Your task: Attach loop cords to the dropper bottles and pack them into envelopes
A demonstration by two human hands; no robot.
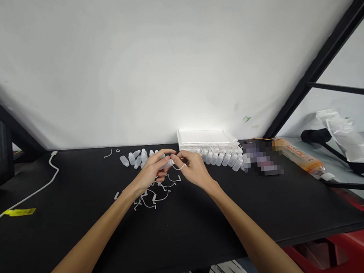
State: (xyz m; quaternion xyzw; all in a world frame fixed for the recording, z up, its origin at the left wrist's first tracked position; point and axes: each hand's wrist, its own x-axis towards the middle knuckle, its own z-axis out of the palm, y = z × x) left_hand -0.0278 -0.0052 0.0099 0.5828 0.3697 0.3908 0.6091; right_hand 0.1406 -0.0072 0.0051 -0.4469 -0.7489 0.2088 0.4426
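My left hand [154, 169] is closed around a small translucent white bottle [166, 165], which lies sideways with its neck toward the right. My right hand [191, 165] pinches a thin white strap [180, 167] at the bottle's neck, the strap curving below the fingers. Behind and left of my left hand lie several loose bottles [131, 158]. Several white straps [149, 205] are scattered on the black table just below it. Right of my right hand, several bottles [225, 160] stand or lean in a row against a stack of white trays [206, 137].
The black table [191, 237] reaches the white wall. A white cable [43, 187] and a yellow tag [20, 212] lie at the left. At the right are a blurred object [263, 159], an orange package [300, 158] and a black metal frame [323, 45]. Below is a red stool [360, 250].
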